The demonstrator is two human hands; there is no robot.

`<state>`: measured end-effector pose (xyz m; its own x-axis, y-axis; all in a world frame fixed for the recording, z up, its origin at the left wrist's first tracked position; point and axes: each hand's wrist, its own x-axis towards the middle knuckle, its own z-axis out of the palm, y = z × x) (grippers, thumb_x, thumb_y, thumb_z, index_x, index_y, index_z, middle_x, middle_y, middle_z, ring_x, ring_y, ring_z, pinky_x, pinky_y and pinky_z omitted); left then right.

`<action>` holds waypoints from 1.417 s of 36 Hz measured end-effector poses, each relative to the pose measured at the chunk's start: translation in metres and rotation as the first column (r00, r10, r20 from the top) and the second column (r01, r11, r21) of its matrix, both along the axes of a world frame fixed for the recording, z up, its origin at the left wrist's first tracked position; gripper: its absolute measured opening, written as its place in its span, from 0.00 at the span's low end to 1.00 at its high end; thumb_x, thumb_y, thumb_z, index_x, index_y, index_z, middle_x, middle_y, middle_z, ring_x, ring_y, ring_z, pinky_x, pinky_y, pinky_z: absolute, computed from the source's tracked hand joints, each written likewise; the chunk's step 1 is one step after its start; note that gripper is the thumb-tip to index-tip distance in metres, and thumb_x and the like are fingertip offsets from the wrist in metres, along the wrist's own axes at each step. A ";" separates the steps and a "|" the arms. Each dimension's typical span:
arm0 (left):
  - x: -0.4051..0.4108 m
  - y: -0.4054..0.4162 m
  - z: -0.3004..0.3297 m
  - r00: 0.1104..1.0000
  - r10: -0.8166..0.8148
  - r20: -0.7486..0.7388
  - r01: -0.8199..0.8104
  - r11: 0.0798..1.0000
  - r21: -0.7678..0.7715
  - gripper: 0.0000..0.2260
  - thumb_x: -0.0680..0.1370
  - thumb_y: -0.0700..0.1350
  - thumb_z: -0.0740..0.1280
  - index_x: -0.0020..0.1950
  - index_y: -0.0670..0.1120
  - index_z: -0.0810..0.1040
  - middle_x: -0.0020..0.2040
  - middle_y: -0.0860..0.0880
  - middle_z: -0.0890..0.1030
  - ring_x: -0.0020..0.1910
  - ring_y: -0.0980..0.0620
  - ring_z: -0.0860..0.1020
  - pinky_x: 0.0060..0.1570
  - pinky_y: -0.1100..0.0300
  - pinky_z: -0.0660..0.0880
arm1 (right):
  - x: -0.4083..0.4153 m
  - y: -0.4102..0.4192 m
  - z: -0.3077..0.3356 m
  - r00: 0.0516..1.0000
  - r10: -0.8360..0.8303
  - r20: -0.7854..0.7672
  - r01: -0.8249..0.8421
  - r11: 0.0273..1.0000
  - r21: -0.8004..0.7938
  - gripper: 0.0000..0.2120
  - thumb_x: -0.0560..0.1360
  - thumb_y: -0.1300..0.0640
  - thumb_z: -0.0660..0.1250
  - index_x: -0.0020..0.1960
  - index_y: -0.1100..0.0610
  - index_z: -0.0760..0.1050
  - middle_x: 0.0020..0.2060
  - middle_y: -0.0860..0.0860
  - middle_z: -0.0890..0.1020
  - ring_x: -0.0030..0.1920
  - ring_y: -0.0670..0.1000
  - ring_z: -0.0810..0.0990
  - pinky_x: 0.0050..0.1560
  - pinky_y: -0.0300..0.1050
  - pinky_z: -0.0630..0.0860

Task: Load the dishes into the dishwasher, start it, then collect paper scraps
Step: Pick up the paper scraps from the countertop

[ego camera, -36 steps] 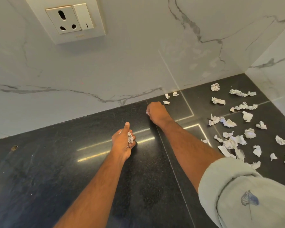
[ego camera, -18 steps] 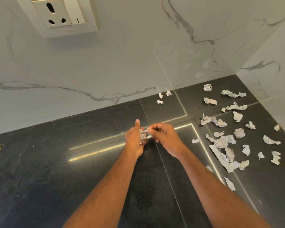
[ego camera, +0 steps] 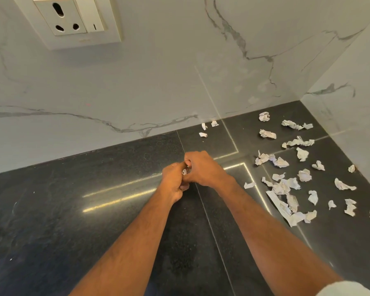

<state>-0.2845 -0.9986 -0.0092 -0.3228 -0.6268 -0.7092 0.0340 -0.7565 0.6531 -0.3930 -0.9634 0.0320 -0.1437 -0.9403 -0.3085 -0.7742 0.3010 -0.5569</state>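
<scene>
Over the black polished stone counter (ego camera: 77, 221), my left hand (ego camera: 174, 182) cups small crumpled white paper scraps (ego camera: 184, 171); my right hand (ego camera: 203, 168) pinches another in, consolidating. More white scraps (ego camera: 286, 184) lie scattered right.

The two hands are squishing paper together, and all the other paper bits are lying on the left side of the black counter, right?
Not quite. The head view shows the paper scraps lying on the right side of the black counter, near the corner. The left hand and right hand do meet around paper.
</scene>
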 end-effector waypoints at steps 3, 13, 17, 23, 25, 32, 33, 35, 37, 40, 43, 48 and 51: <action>-0.003 -0.002 0.003 1.000 -0.007 -0.001 0.007 1.000 0.020 0.05 0.79 0.40 0.69 0.43 0.44 0.75 0.31 0.47 0.76 0.19 0.55 0.68 0.19 0.67 0.58 | -0.014 -0.009 0.008 0.996 0.059 0.060 -0.065 0.992 0.108 0.24 0.60 0.50 0.83 0.36 0.53 0.66 0.30 0.47 0.74 0.29 0.47 0.69 0.29 0.39 0.65; -0.002 -0.037 0.005 0.994 0.110 0.018 -0.110 0.994 0.005 0.09 0.78 0.41 0.72 0.43 0.42 0.74 0.34 0.47 0.73 0.23 0.55 0.69 0.16 0.65 0.56 | -0.105 -0.029 -0.026 0.945 -0.317 0.084 0.318 0.948 0.008 0.12 0.74 0.60 0.75 0.56 0.52 0.79 0.54 0.50 0.81 0.56 0.51 0.81 0.60 0.45 0.75; 0.000 -0.040 0.006 0.993 0.114 0.007 -0.114 0.994 -0.004 0.08 0.78 0.41 0.72 0.44 0.41 0.75 0.35 0.46 0.74 0.23 0.55 0.69 0.16 0.65 0.57 | -0.124 -0.045 -0.034 0.954 -0.292 -0.074 0.292 0.956 -0.018 0.21 0.78 0.64 0.66 0.70 0.55 0.74 0.68 0.57 0.74 0.67 0.58 0.74 0.70 0.49 0.69; 0.004 -0.035 0.001 0.994 0.107 0.002 -0.107 0.994 -0.004 0.08 0.78 0.42 0.73 0.46 0.41 0.76 0.38 0.46 0.74 0.24 0.55 0.70 0.16 0.65 0.59 | -0.130 -0.078 -0.041 0.951 -0.122 -0.285 0.136 0.990 0.028 0.29 0.74 0.68 0.62 0.74 0.55 0.67 0.71 0.57 0.69 0.70 0.63 0.69 0.70 0.54 0.70; 0.006 -0.034 0.000 0.994 0.113 -0.005 -0.113 0.994 -0.003 0.08 0.78 0.42 0.73 0.46 0.40 0.75 0.37 0.45 0.74 0.24 0.54 0.70 0.16 0.65 0.59 | -0.129 -0.082 -0.043 0.926 -0.027 -0.377 0.063 0.995 0.082 0.26 0.74 0.66 0.63 0.72 0.58 0.69 0.70 0.58 0.70 0.68 0.64 0.70 0.68 0.55 0.70; 0.017 -0.036 0.000 0.993 0.120 -0.006 -0.121 0.993 -0.014 0.09 0.78 0.42 0.73 0.46 0.40 0.74 0.37 0.45 0.73 0.25 0.54 0.70 0.16 0.65 0.58 | -0.115 -0.066 -0.045 0.858 -0.146 -0.493 0.147 0.988 -0.037 0.11 0.74 0.70 0.65 0.53 0.61 0.80 0.50 0.59 0.83 0.53 0.61 0.82 0.53 0.51 0.79; 0.018 -0.036 0.000 0.993 0.119 -0.005 -0.119 0.993 -0.014 0.09 0.78 0.42 0.73 0.46 0.40 0.74 0.37 0.45 0.73 0.25 0.54 0.70 0.16 0.65 0.58 | -0.115 -0.064 -0.046 0.872 -0.196 -0.449 0.190 0.980 -0.059 0.11 0.75 0.69 0.65 0.53 0.60 0.80 0.51 0.59 0.83 0.53 0.62 0.82 0.54 0.51 0.80; 0.019 -0.036 -0.001 0.993 0.117 0.001 -0.117 0.993 -0.012 0.09 0.78 0.41 0.73 0.45 0.40 0.74 0.36 0.45 0.73 0.25 0.54 0.70 0.16 0.65 0.58 | -0.116 -0.064 -0.045 0.897 -0.293 -0.330 0.269 0.956 -0.119 0.09 0.77 0.66 0.65 0.53 0.59 0.81 0.52 0.59 0.82 0.52 0.60 0.81 0.54 0.50 0.80; 0.019 -0.036 -0.001 0.993 0.118 0.007 -0.117 0.993 -0.009 0.09 0.78 0.41 0.73 0.45 0.40 0.74 0.36 0.45 0.73 0.25 0.54 0.70 0.16 0.65 0.58 | -0.117 -0.068 -0.041 0.913 -0.346 -0.217 0.307 0.932 -0.194 0.08 0.77 0.66 0.65 0.51 0.59 0.82 0.50 0.57 0.82 0.48 0.58 0.82 0.53 0.50 0.81; 0.019 -0.034 -0.002 0.994 0.111 0.014 -0.111 0.994 -0.011 0.09 0.78 0.41 0.72 0.45 0.41 0.74 0.36 0.45 0.73 0.25 0.54 0.70 0.16 0.65 0.59 | -0.116 -0.078 -0.033 0.938 -0.314 -0.149 0.271 0.930 -0.249 0.08 0.75 0.68 0.66 0.44 0.58 0.82 0.47 0.54 0.82 0.46 0.54 0.82 0.49 0.46 0.80; 0.019 -0.029 -0.003 0.994 0.110 0.013 -0.110 0.994 -0.009 0.09 0.78 0.41 0.72 0.44 0.41 0.74 0.35 0.45 0.73 0.25 0.53 0.70 0.15 0.66 0.58 | -0.112 -0.086 -0.026 0.975 -0.172 -0.142 0.141 0.968 -0.207 0.08 0.75 0.66 0.69 0.41 0.55 0.80 0.49 0.52 0.81 0.47 0.52 0.80 0.51 0.46 0.78; 0.023 -0.024 -0.004 0.993 0.120 0.005 -0.120 0.993 -0.007 0.09 0.78 0.41 0.72 0.44 0.41 0.73 0.35 0.45 0.73 0.25 0.53 0.70 0.16 0.66 0.58 | -0.097 -0.088 -0.023 0.979 -0.013 -0.203 0.010 1.000 -0.013 0.07 0.76 0.68 0.68 0.46 0.59 0.81 0.47 0.51 0.83 0.48 0.51 0.81 0.48 0.44 0.76; 0.027 -0.024 -0.002 0.992 0.127 0.003 -0.127 0.992 -0.012 0.09 0.78 0.41 0.72 0.44 0.40 0.73 0.35 0.45 0.72 0.25 0.54 0.70 0.16 0.66 0.58 | -0.085 -0.079 -0.027 0.957 -0.027 -0.288 0.031 1.000 0.008 0.11 0.73 0.72 0.64 0.48 0.61 0.81 0.47 0.54 0.83 0.48 0.54 0.82 0.51 0.47 0.80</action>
<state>-0.2577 -1.0227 -0.0116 -0.2374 -0.6708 -0.7026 0.1265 -0.7385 0.6623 -0.4782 -1.0428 0.0055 -0.2549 -0.9310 -0.2613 -0.8920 0.3308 -0.3082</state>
